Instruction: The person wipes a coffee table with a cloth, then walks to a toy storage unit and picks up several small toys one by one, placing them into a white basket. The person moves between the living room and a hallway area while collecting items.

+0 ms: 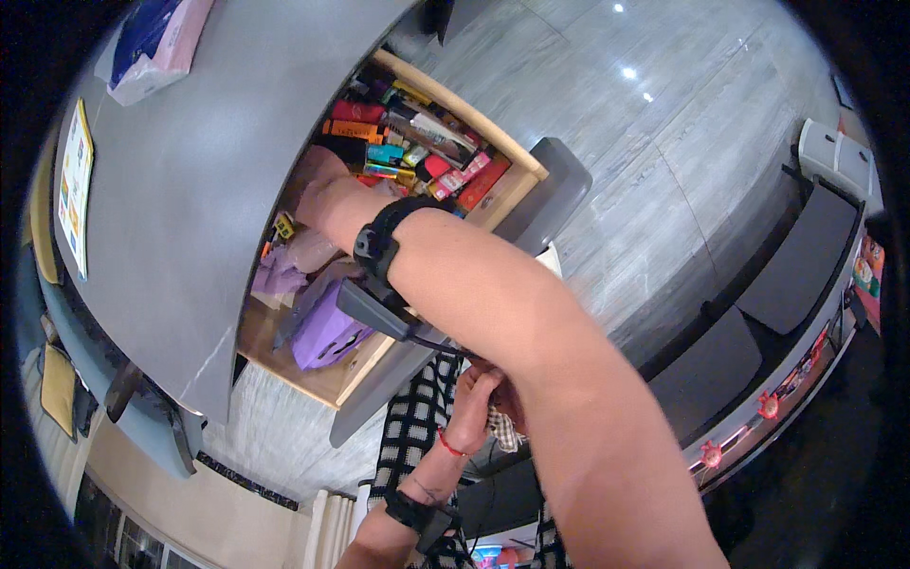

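Observation:
My right hand [320, 185] reaches into an open wooden drawer [462, 99] under the grey tabletop; its fingers are hidden, so its hold cannot be told. Beside it lie colourful small boxes and tubes, among them an orange box [353, 130], a teal item [384, 153] and a pink box [462, 176]. A purple box [328, 334] and crumpled lilac plastic [281, 270] sit in the drawer's nearer part. My left hand [475, 402], with a red bracelet, is near my lap with curled fingers beside gingham cloth [505, 432]. Whether it grips anything is unclear, as my right arm partly covers that spot.
On the grey table [192, 178] lie a plastic-wrapped pack [153, 53] and a printed sheet [76, 188]. A blue chair [153, 434] stands at the lower left. To the right are a low dark cabinet [800, 263] and a small white cabinet [835, 160]. A black cable runs by my right arm.

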### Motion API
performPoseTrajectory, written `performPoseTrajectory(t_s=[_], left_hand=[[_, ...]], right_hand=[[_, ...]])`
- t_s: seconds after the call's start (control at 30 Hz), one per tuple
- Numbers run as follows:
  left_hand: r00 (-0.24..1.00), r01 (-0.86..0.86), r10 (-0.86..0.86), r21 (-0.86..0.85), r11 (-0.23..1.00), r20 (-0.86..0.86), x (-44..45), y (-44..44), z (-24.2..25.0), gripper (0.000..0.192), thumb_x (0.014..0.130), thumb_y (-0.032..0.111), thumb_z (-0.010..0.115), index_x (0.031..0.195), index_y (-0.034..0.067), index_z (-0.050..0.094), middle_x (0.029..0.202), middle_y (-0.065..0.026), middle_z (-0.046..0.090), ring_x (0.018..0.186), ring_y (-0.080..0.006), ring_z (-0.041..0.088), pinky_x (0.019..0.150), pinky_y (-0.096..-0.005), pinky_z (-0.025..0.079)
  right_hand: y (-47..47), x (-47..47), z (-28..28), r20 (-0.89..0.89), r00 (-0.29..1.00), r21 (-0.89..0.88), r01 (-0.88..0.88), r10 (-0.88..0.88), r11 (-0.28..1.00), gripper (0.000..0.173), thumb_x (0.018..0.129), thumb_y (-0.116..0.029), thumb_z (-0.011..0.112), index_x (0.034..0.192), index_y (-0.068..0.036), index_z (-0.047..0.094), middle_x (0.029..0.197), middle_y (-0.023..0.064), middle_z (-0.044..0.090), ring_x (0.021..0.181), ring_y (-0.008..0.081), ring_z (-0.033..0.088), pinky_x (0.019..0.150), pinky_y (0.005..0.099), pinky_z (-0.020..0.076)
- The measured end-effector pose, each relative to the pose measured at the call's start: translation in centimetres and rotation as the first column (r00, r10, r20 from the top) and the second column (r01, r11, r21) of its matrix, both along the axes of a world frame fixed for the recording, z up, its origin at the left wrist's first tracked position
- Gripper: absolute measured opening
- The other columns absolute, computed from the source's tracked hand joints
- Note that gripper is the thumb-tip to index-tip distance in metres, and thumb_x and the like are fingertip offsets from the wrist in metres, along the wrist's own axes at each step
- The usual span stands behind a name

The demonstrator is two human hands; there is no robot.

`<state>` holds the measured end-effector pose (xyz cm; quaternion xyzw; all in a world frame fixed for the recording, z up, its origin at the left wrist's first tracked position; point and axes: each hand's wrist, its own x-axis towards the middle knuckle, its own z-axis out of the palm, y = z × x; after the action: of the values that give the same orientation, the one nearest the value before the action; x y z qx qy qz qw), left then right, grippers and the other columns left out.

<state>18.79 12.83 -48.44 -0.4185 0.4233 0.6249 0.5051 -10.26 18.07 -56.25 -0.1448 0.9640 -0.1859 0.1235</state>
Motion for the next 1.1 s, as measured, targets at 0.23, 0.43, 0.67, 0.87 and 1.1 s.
performPoseTrajectory(t_s=[0.23,0.43,0.67,0.87,1.1], left_hand=[[0.996,-0.062,0.060,0.025,0.998,0.069,1.5,-0.3,0.2,0.017,0.093,0.018,0.056,0.093,0.002,0.061,0.077,-0.0057,0.068,0.059,-0.0132,0.065,0.053,-0.0236,0.050],[1.000,0.004,-0.004,-0.004,1.000,0.015,2.0,0.0,0.1,0.019,0.093,0.017,0.057,0.101,0.001,0.063,0.085,-0.0048,0.070,0.070,-0.0110,0.065,0.065,-0.0244,0.050],[1.000,0.025,-0.024,0.019,1.000,-0.015,1.8,0.2,0.2,0.022,0.093,0.016,0.058,0.107,0.000,0.063,0.092,-0.0024,0.070,0.081,-0.0089,0.063,0.075,-0.0258,0.050],[0.997,0.073,-0.071,0.034,0.997,-0.043,1.9,-0.2,-0.1,0.020,0.094,0.019,0.059,0.099,0.001,0.065,0.088,-0.0021,0.068,0.077,-0.0087,0.062,0.072,-0.0257,0.049],[0.998,0.024,-0.016,0.133,0.991,-0.059,2.2,-0.4,-0.7,0.016,0.094,0.016,0.058,0.098,0.002,0.063,0.091,0.0009,0.064,0.083,-0.0070,0.057,0.076,-0.0249,0.046]], right_hand=[[-1.1,1.3,-2.3,0.042,0.996,-0.111,-0.077,0.082,0.991,0.034,0.091,-0.021,0.050,0.119,-0.013,0.067,0.132,0.0053,0.059,0.125,0.0227,0.053,0.109,0.0358,0.0345],[2.0,-1.8,-4.3,0.014,0.931,-0.176,0.362,-0.366,0.915,0.026,0.081,-0.016,0.056,0.100,-0.006,0.072,0.106,0.0154,0.069,0.099,0.0299,0.066,0.083,0.0379,0.0536],[2.6,-1.8,-3.8,0.257,0.924,-0.347,0.361,-0.283,0.865,0.032,0.083,-0.020,0.060,0.109,-0.004,0.070,0.114,0.0189,0.067,0.106,0.0313,0.065,0.091,0.0398,0.0536],[-3.4,2.2,-2.6,0.284,0.896,-0.432,-0.198,0.342,0.880,0.049,0.086,-0.033,0.060,0.129,-0.010,0.060,0.129,0.0157,0.061,0.120,0.0327,0.057,0.099,0.0445,0.0457],[-0.8,3.8,-0.5,0.293,0.928,-0.152,-0.194,0.231,0.969,0.044,0.090,-0.017,0.048,0.133,-0.008,0.055,0.138,0.0156,0.053,0.131,0.0312,0.047,0.111,0.0515,0.0306]])
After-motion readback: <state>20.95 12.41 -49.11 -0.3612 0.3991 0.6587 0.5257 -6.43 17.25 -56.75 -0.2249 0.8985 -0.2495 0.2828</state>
